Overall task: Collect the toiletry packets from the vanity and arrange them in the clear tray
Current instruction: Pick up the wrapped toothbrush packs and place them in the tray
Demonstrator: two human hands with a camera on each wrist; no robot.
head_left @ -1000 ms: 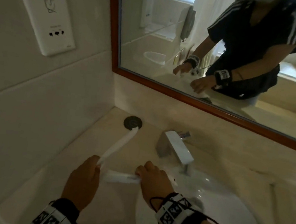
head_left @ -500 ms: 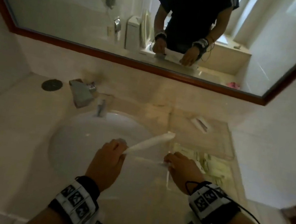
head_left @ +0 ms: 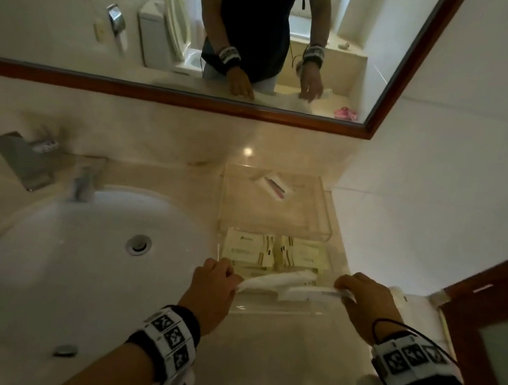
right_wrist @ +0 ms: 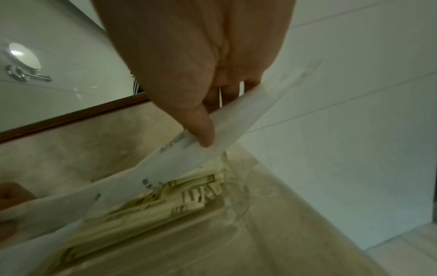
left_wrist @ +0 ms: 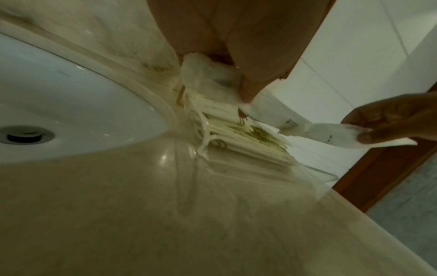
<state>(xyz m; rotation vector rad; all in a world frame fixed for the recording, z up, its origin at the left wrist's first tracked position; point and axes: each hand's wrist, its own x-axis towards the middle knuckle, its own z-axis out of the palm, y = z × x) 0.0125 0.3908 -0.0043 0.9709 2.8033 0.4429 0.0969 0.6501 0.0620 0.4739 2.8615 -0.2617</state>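
Note:
My left hand (head_left: pixel 231 279) pinches the end of a long white packet (head_left: pixel 278 280), and my right hand (head_left: pixel 342 290) pinches a second long white packet (head_left: pixel 308 294). Both packets hang low over the near end of the clear tray (head_left: pixel 279 311), right of the sink. Several cream packets (head_left: pixel 270 252) lie stacked inside that tray. In the left wrist view my left hand's fingertips (left_wrist: pixel 247 93) grip the crumpled packet end (left_wrist: pixel 203 74) above the cream packets (left_wrist: pixel 248 142). In the right wrist view my thumb (right_wrist: pixel 204 136) presses the packet (right_wrist: pixel 165 168) against my fingers.
A second clear tray (head_left: pixel 324 214) stands behind the first, with one small packet (head_left: pixel 274 186) in it. The white sink (head_left: pixel 59 263) and the faucet (head_left: pixel 24 162) are to the left. A wall and a wooden door frame (head_left: pixel 490 304) close off the right side.
Both hands have carried their white packets from the counter left of the faucet across the sink to above the clear tray. My view has swung right with them.

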